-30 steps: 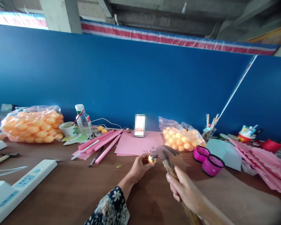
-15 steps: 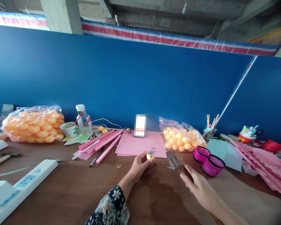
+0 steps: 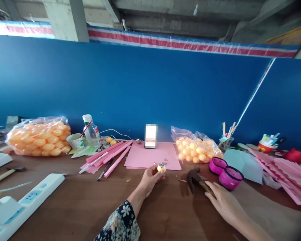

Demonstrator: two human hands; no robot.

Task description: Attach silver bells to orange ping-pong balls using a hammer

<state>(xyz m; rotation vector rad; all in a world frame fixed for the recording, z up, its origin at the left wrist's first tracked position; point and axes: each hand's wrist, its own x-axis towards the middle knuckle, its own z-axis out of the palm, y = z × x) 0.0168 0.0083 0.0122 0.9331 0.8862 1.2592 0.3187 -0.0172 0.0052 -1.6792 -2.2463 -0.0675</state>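
A pale orange ping-pong ball (image 3: 161, 169) with a small shiny metal piece on top is pinched between the thumb and fingers of my left hand (image 3: 150, 179), just in front of the pink paper (image 3: 150, 154). To the right, my right hand (image 3: 222, 197) has its fingers on the wooden handle of a claw hammer (image 3: 196, 179). The dark hammer head is low over the brown table, claw towards me; whether it rests on the surface is hard to tell. Small metal bits (image 3: 165, 161) lie on the paper behind the ball.
Bags of orange balls stand at left (image 3: 40, 139) and right (image 3: 194, 149). Magenta rings (image 3: 230, 177) sit beyond the right hand. On the left are pink strips (image 3: 117, 157), a power strip (image 3: 30, 201) and another hammer (image 3: 7, 175). A blurred upright phone (image 3: 150, 135) stands behind the paper.
My right hand has moved right and lowered the hammer, whose head has turned so its claw now shows. The left hand keeps the ball in nearly the same place.
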